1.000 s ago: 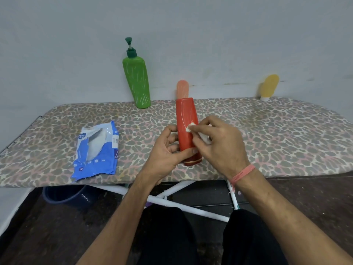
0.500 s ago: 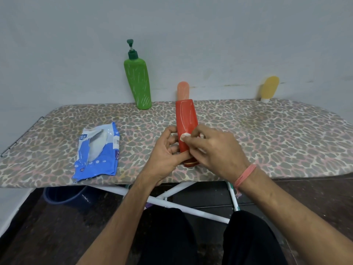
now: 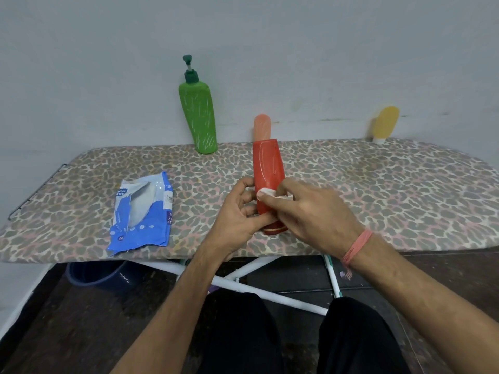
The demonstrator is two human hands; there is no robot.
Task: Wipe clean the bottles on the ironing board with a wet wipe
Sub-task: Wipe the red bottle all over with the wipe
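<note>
While the left hand (image 3: 237, 211) grips the red bottle (image 3: 268, 174) upright at the ironing board's (image 3: 378, 190) near edge, the right hand (image 3: 310, 209) pinches a wet wipe (image 3: 266, 190) against its front, mid-wipe; turning it to reach unwiped sides likely comes next.

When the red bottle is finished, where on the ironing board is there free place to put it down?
The widest bare patch of the ironing board lies right of the right hand, in front of the yellow bottle. A smaller one lies between the wipes pack and the green pump bottle. The middle is crowded: both hands, the left hand included, and the wipe on the red bottle.
</note>
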